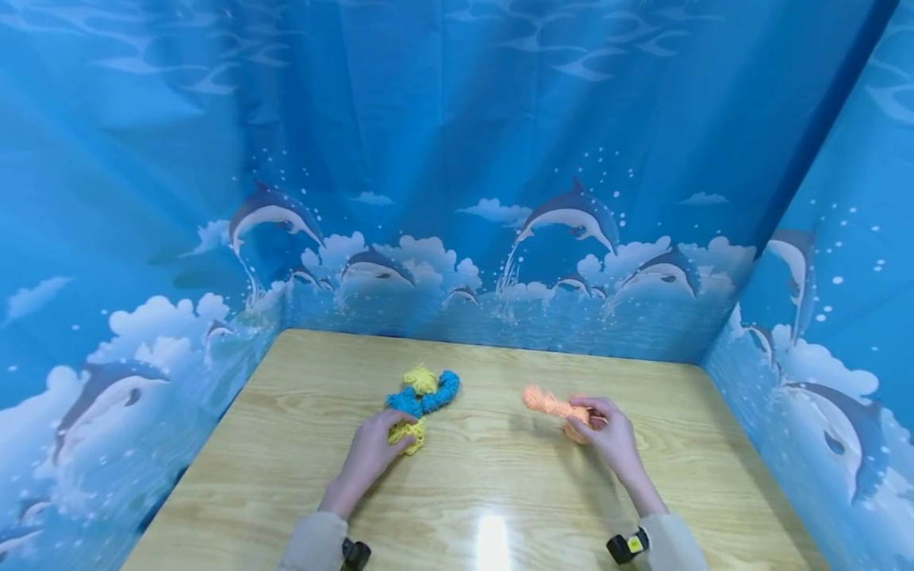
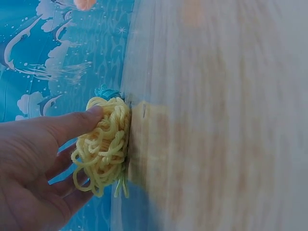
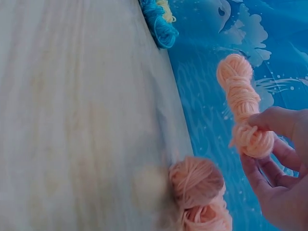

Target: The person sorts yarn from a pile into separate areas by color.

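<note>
My left hand [image 1: 374,450] holds the near end of a yellow yarn skein [image 2: 103,144] at the table's left-centre, thumb on one side and fingers partly hidden behind. A blue yarn skein [image 1: 428,396] lies across the yellow yarn, which shows again beyond it. Whether both yellow parts are one skein I cannot tell. My right hand [image 1: 612,436] pinches one end of a peach yarn skein [image 3: 240,98] and holds it above the table, its free end pointing left. Below that hand, a second peach skein [image 3: 197,183] rests on the table, mostly hidden in the head view.
The wood-grain table [image 1: 457,492] reaches back to a blue dolphin-print curtain [image 1: 443,159], which also rises along the left and right sides. Bare tabletop lies between the two groups of yarn. A light reflection shows near the front.
</note>
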Motion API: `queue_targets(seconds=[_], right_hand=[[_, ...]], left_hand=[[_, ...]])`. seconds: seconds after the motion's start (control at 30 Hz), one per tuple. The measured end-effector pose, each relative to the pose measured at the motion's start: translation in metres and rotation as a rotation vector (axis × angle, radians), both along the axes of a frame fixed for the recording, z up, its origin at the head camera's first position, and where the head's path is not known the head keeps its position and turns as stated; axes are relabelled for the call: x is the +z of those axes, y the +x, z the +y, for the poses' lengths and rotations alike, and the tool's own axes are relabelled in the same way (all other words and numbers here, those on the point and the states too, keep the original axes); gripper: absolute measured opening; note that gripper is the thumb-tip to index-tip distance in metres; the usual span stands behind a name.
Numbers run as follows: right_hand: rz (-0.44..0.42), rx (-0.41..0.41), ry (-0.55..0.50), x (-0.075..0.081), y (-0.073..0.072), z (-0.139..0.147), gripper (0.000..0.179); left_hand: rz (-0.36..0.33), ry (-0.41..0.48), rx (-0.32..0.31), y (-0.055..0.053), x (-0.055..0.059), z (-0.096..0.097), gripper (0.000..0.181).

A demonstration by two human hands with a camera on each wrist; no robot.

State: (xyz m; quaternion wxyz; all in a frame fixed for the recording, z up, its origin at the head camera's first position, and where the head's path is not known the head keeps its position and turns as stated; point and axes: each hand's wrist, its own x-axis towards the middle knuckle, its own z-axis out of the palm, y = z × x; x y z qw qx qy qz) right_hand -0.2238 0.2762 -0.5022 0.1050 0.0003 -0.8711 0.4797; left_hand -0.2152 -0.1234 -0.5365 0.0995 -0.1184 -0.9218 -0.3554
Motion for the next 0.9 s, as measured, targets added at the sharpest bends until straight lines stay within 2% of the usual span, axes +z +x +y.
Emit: queue_targets(seconds=[0.2,0.4,0.7,0.8,0.9], right_hand=[[0.0,-0.009,0.042,-0.006,0.011,0.006,0.029],[0.041,-0.013,0.049,-0.014,0.021,0.009,0.027],[0.116,-0.005,0.043,-0.025,0.028,0.019,0.026],[0.107,-0.01,0.058,-0.027,0.031,0.021,0.026],[0.063,-0.024,0.08,-0.028,0.033,0.023,0.026]], left_hand=[[0.002,-0.001,0.001,0.0,-0.001,0.0,0.026],[0.011,-0.003,0.002,-0.001,0.0,0.0,0.025],[-0.007,0.0,-0.001,0.001,0.002,0.001,0.024],[-0.01,-0.001,0.001,0.001,0.002,0.001,0.025],[-0.011,-0.001,0.002,0.002,0.002,0.0,0.025]])
